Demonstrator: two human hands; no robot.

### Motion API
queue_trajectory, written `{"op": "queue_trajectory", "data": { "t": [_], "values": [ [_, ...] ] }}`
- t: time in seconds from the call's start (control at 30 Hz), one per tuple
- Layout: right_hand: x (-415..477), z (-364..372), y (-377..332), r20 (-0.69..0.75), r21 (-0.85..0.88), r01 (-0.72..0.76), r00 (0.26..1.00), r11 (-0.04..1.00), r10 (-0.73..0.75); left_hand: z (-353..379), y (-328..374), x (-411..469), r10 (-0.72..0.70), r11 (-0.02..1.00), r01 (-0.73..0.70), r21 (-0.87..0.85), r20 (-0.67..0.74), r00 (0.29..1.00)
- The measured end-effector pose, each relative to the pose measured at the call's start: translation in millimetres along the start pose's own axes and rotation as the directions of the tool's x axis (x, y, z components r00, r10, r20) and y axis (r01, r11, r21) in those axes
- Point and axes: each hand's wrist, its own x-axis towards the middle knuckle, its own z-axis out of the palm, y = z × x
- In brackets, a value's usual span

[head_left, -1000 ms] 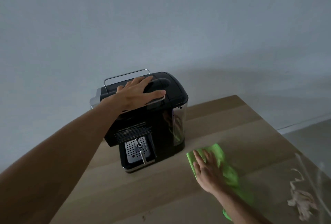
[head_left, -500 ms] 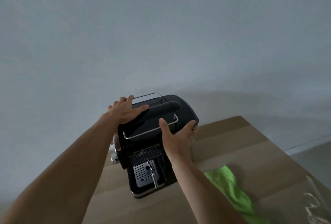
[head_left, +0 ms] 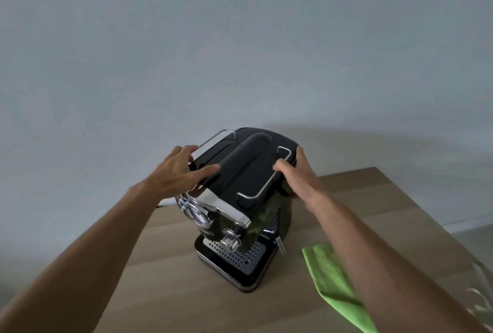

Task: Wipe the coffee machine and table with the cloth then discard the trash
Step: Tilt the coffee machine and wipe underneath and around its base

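Coffee machine (head_left: 248, 170) is sitting on the table (head_left: 170, 282), left hand (head_left: 178, 172) and right hand (head_left: 297, 172) each curling fingers around opposite edges of its top. Beside it the green cloth (head_left: 329, 271) is lying flat.

Two bare forearms reach forward, hands apart. The left hand (head_left: 176, 172) grips the near-left side of the coffee machine (head_left: 240, 170) held between the hands, thumb stretched inward across the top, fingers hooked over the edge. The right hand (head_left: 298, 172) grips the opposite side, thumb bent on top.
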Motion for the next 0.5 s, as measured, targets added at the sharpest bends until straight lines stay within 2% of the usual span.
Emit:
{"op": "queue_trajectory", "data": {
  "t": [0.13,0.27,0.5],
  "values": [
    [19.6,-8.0,-6.2,0.130,0.001,0.025,0.991,1.000,-0.025,2.1,-4.7,-21.3,0.020,0.989,-0.018,-0.146,0.011,1.000],
    [41.3,-15.4,-12.8,0.232,0.011,0.063,0.971,0.998,-0.064,7.9,-2.2,-28.4,-0.033,0.980,0.038,-0.196,0.028,0.999],
    [87.4,-17.0,-18.9,0.415,0.044,0.001,0.909,0.999,-0.019,32.7,4.8,-41.4,-0.042,0.975,0.020,-0.220,-0.094,0.995]
  ]
}}
